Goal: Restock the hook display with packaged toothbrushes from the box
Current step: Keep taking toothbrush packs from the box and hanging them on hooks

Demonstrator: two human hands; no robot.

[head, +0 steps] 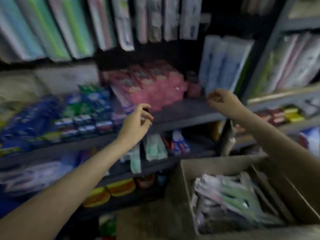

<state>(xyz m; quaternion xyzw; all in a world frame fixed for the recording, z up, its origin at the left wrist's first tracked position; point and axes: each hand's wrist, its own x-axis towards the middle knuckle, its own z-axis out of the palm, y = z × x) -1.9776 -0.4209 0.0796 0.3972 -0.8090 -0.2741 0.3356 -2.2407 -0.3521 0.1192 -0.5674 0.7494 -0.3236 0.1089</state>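
The picture is blurred by motion. An open cardboard box (pixel 216 164) sits at the lower right with several packaged toothbrushes (pixel 233 201) heaped inside. Along the top, rows of packaged toothbrushes (pixel 124 23) hang on the hook display, and a lower blue row (pixel 223 64) hangs at the right. My left hand (pixel 136 122) is raised in front of the middle shelf, fingers loosely curled and apart, with nothing in it. My right hand (pixel 221 101) is held up just under the blue hanging packs and above the box, fingers bent, and I see nothing in it.
A grey shelf (pixel 181 118) holds pink packs (pixel 155 87) and blue and green boxes (pixel 83 115). Lower shelves carry more packs and yellow-orange items (pixel 110 191). A second shelving unit (pixel 285 94) stands at the right.
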